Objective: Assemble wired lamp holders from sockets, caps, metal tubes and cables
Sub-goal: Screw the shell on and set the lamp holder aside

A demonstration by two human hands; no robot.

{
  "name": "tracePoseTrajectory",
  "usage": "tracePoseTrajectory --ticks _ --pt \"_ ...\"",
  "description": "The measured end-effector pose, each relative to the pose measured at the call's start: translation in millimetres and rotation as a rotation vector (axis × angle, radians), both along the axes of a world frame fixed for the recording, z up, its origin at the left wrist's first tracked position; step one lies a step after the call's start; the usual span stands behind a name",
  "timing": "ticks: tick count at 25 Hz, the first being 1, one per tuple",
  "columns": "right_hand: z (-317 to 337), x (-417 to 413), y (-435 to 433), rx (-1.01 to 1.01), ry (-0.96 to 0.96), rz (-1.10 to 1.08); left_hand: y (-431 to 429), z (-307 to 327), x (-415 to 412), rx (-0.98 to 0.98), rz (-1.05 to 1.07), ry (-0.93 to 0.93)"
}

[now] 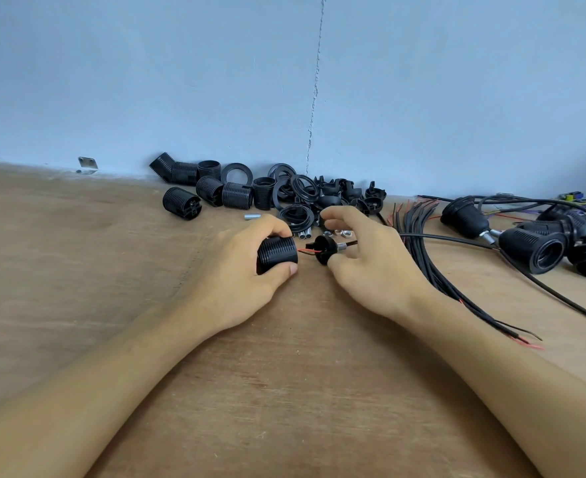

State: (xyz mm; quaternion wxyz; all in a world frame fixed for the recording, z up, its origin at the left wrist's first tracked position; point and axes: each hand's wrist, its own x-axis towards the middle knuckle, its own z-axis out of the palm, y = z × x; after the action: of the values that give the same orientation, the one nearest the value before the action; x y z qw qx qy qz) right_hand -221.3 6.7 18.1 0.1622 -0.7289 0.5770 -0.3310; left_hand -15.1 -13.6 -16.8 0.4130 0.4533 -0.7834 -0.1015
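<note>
The table (pixel 78 270) is bare plywood, matt, with a rough, streaky grain. The socket (pixel 278 258) is black plastic, finely ribbed, with a dull sheen. The cap (pixel 326 250) beside it is smoother black plastic. The tube (pixel 342 247) at the cap is bright bare metal (so are the nuts (pixel 336 232) behind). The cables (pixel 419 243) wear smooth black sheathing. The wall (pixel 181 81) is flat matt paint, cracked along one line.

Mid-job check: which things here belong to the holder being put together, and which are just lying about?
In the job: ribbed socket in the left grip; cap, with metal tube and cable, in the right grip; red wire between them.
Lying about: spare sockets, rings, loose tubes, nuts, cable bundle, finished holders, bracket.
</note>
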Motion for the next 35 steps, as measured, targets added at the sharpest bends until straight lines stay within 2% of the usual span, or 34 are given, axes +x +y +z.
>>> tracePoseTrajectory --ticks 3,7,12,22,27,31,35 --pt "0.3 -6.1 -2.2 0.06 0.142 0.029 0.2 1.3 0.3 -0.003 -0.004 0.008" --pt "-5.8 -7.1 -4.2 -0.065 0.144 0.14 0.1 1.6 1.0 0.043 0.013 0.063" --pt "-6.5 -8.8 -4.4 -0.108 0.069 0.189 0.0 1.7 1.1 0.114 -0.015 0.141" --pt "-6.7 -6.4 -2.4 -0.13 0.243 0.164 -3.8 -1.1 4.1 0.171 -0.077 0.167" --pt "-6.7 -6.3 -2.5 -0.123 0.191 0.167 -2.5 0.6 5.6 0.157 -0.094 0.15" --pt "-8.1 -5.8 -3.3 -0.12 0.219 0.17 -1.0 2.1 4.7 0.115 -0.097 0.124" --pt "-10.7 -6.5 -3.8 -0.092 0.147 0.159 1.1 1.8 2.7 0.056 -0.106 0.094"
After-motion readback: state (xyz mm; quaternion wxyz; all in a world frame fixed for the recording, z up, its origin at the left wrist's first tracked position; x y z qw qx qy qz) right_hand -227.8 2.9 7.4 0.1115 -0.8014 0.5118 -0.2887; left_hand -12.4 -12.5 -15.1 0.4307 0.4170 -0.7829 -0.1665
